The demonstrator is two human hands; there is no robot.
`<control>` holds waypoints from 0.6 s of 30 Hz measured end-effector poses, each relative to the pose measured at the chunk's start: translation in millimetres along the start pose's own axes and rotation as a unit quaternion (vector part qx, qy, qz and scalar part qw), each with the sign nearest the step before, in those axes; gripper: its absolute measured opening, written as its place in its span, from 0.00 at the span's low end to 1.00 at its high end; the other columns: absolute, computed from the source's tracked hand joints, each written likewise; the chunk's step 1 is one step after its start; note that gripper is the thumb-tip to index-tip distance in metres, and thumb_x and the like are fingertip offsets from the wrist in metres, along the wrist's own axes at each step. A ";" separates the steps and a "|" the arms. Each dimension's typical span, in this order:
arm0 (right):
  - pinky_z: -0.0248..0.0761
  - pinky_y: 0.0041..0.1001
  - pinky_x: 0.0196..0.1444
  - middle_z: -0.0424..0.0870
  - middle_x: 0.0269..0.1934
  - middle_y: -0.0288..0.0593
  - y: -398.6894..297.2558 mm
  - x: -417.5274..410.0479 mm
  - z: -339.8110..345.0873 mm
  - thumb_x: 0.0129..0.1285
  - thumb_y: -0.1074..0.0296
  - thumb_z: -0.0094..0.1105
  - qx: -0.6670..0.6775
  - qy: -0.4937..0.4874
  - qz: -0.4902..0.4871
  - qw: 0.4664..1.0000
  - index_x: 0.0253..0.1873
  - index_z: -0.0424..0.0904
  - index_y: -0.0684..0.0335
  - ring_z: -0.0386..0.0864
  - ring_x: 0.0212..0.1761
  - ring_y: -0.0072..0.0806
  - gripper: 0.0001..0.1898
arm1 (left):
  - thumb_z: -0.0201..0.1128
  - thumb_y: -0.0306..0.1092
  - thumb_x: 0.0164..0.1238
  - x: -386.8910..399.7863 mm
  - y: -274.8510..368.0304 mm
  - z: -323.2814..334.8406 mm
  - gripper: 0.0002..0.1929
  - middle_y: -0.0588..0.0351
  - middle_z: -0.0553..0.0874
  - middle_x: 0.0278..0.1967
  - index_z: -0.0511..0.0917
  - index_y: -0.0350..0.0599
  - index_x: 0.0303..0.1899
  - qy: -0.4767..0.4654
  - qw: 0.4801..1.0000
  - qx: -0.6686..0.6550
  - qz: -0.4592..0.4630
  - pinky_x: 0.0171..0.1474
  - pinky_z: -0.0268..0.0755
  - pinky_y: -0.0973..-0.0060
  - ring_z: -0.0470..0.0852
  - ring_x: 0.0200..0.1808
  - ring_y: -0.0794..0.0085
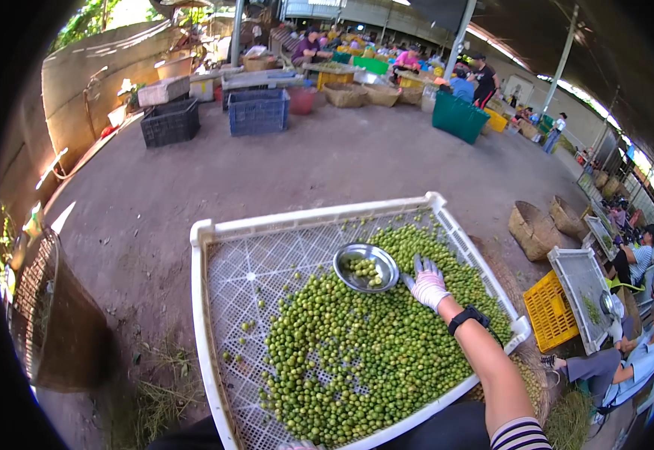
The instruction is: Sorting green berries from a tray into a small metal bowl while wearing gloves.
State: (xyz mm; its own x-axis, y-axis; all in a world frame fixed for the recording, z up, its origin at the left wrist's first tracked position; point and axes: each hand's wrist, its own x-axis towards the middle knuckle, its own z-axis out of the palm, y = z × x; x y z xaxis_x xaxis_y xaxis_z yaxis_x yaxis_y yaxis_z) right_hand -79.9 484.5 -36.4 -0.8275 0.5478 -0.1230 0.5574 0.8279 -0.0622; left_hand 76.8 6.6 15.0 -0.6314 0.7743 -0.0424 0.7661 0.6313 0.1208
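Observation:
A white plastic mesh tray (321, 215) lies before me, spread with small round green fruits (360, 349). Near its far middle a steel bowl (367, 268) rests on the fruits and holds several paler ones. My right hand (427, 281), in a white and grey glove with a dark watch at the wrist, lies palm down on the fruits just right of the bowl, its fingers spread. Of my left hand (298, 445) only a gloved bit shows at the tray's near edge; its fingers and anything in them are hidden.
A tall woven basket (68, 320) stands on the left. Black (170, 124) and blue crates (259, 112) are on the floor ahead. To the right, a seated person works at another white tray (580, 298) beside a yellow crate (549, 312). More people and baskets (346, 94) are farther back.

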 end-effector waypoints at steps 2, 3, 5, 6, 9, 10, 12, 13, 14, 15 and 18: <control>0.44 0.52 0.76 0.48 0.77 0.61 -14.2 1.5 15.3 0.66 0.42 0.51 -0.034 0.034 -0.057 0.997 0.78 0.47 0.57 0.47 0.79 0.56 0.43 | 0.57 0.32 0.57 -0.4 -1.4 -3.3 0.11 0.46 0.80 0.36 0.80 0.41 0.41 0.031 0.999 0.001 0.011 0.40 0.70 0.58 0.78 0.38 0.56; 0.44 0.53 0.76 0.49 0.76 0.62 -22.8 3.7 18.4 0.66 0.44 0.52 -0.050 0.057 -0.082 0.994 0.78 0.48 0.57 0.47 0.78 0.57 0.42 | 0.57 0.32 0.57 1.0 -1.8 -7.7 0.11 0.46 0.80 0.36 0.80 0.41 0.41 0.023 1.000 -0.001 0.010 0.40 0.70 0.58 0.78 0.38 0.56; 0.45 0.55 0.75 0.51 0.75 0.64 -46.9 4.5 21.2 0.66 0.46 0.52 -0.049 0.046 -0.114 0.991 0.75 0.56 0.59 0.48 0.78 0.59 0.38 | 0.57 0.31 0.57 7.5 -2.9 -13.9 0.14 0.41 0.82 0.42 0.81 0.39 0.45 -0.073 0.997 -0.009 0.006 0.43 0.71 0.55 0.80 0.41 0.54; 0.45 0.55 0.75 0.52 0.75 0.64 -61.8 2.9 17.8 0.67 0.45 0.50 -0.064 0.033 -0.123 0.990 0.75 0.57 0.60 0.48 0.78 0.59 0.38 | 0.57 0.31 0.57 9.5 -3.4 -16.8 0.14 0.41 0.82 0.42 0.81 0.39 0.45 -0.077 0.997 -0.010 0.007 0.43 0.71 0.55 0.80 0.41 0.54; 0.45 0.53 0.75 0.55 0.74 0.65 -104.5 -3.8 15.5 0.69 0.40 0.44 -0.067 0.028 -0.131 0.989 0.73 0.60 0.64 0.50 0.77 0.59 0.37 | 0.57 0.31 0.58 13.6 -2.8 -20.1 0.13 0.41 0.82 0.42 0.81 0.40 0.45 -0.112 0.993 -0.023 0.015 0.43 0.71 0.55 0.79 0.41 0.54; 0.45 0.52 0.76 0.56 0.73 0.65 -117.6 -8.1 17.0 0.70 0.39 0.42 -0.016 0.046 -0.141 0.989 0.72 0.61 0.66 0.50 0.77 0.59 0.38 | 0.57 0.31 0.59 13.0 -3.2 -19.3 0.13 0.43 0.81 0.41 0.80 0.40 0.45 -0.100 0.995 -0.004 0.019 0.43 0.71 0.55 0.79 0.40 0.55; 0.41 0.53 0.77 0.53 0.75 0.64 -137.8 -21.1 14.9 0.70 0.38 0.40 -0.025 0.017 -0.182 0.983 0.73 0.59 0.65 0.48 0.78 0.58 0.38 | 0.56 0.31 0.59 12.8 -4.2 -21.5 0.13 0.44 0.81 0.39 0.80 0.41 0.45 -0.086 0.996 0.014 0.029 0.43 0.71 0.56 0.78 0.40 0.55; 0.40 0.53 0.77 0.52 0.75 0.63 -147.8 -31.7 10.5 0.70 0.38 0.39 -0.066 -0.016 -0.206 0.976 0.74 0.58 0.64 0.46 0.79 0.57 0.38 | 0.56 0.31 0.60 14.0 -3.8 -24.2 0.13 0.45 0.80 0.38 0.80 0.41 0.45 -0.108 0.994 0.006 0.024 0.43 0.70 0.55 0.78 0.40 0.55; 0.37 0.53 0.77 0.51 0.76 0.63 -157.2 -42.4 9.6 0.71 0.37 0.36 -0.048 -0.018 -0.227 0.973 0.75 0.56 0.62 0.45 0.79 0.57 0.38 | 0.56 0.31 0.60 14.9 -3.6 -25.4 0.12 0.46 0.80 0.37 0.80 0.41 0.44 -0.129 0.991 -0.002 0.019 0.43 0.70 0.55 0.78 0.40 0.55; 0.35 0.53 0.78 0.49 0.76 0.63 -165.5 -55.1 7.8 0.71 0.36 0.33 -0.031 -0.020 -0.248 0.968 0.76 0.55 0.61 0.44 0.80 0.56 0.39 | 0.56 0.31 0.60 14.3 -2.6 -25.9 0.12 0.46 0.80 0.37 0.80 0.41 0.44 -0.128 0.991 -0.002 0.021 0.43 0.70 0.55 0.78 0.40 0.55; 0.30 0.53 0.78 0.45 0.78 0.61 -186.9 -90.9 9.0 0.71 0.32 0.29 0.022 -0.045 -0.309 0.950 0.78 0.49 0.57 0.39 0.80 0.56 0.41 | 0.55 0.31 0.61 12.9 -1.0 -26.0 0.12 0.46 0.80 0.37 0.80 0.42 0.44 -0.140 0.990 0.007 0.008 0.44 0.70 0.55 0.78 0.41 0.55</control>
State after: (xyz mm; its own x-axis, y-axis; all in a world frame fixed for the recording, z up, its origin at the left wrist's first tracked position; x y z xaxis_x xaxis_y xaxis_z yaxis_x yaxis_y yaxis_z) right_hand -108.3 278.9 -22.5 -0.9896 -0.0545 -0.1328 -0.0284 0.9812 -0.1910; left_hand 64.8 14.8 40.1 -0.5620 0.7652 -0.3139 0.7788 0.6174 0.1109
